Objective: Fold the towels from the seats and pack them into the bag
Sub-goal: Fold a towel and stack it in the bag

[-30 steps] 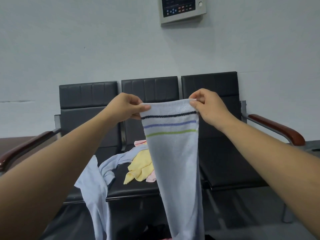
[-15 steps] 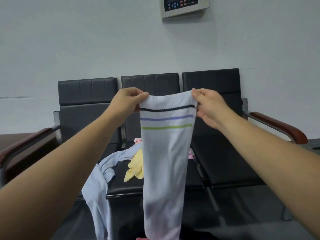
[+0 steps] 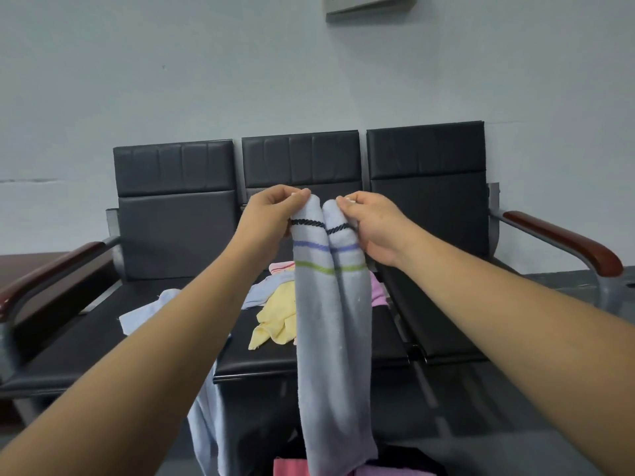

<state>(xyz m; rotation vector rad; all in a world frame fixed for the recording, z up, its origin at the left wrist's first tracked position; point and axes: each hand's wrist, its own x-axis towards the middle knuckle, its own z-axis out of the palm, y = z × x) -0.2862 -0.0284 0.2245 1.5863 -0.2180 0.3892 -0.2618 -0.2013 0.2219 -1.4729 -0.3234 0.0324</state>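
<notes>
A pale blue towel (image 3: pixel 331 331) with black, purple and green stripes hangs lengthwise in front of the black seats. My left hand (image 3: pixel 271 221) pinches its top left corner and my right hand (image 3: pixel 372 223) pinches its top right corner. The two corners meet side by side, so the towel hangs folded in half. Its lower end hangs over pink folded cloth (image 3: pixel 292 468) at the bottom edge, where a dark bag (image 3: pixel 405 460) is partly visible. A yellow towel (image 3: pixel 276 319), a pink towel (image 3: pixel 377 292) and another pale blue towel (image 3: pixel 144 314) lie on the seats.
A row of three black seats (image 3: pixel 436 304) stands against a grey wall, with brown armrests (image 3: pixel 563 240) at both ends. One pale blue cloth (image 3: pixel 206 427) hangs over the front edge of the seats. A wall panel (image 3: pixel 364 3) is mounted above.
My hands have come together, bringing the towel's two top corners side by side, so the flat-held towel now hangs folded in half. The view has tilted lower.
</notes>
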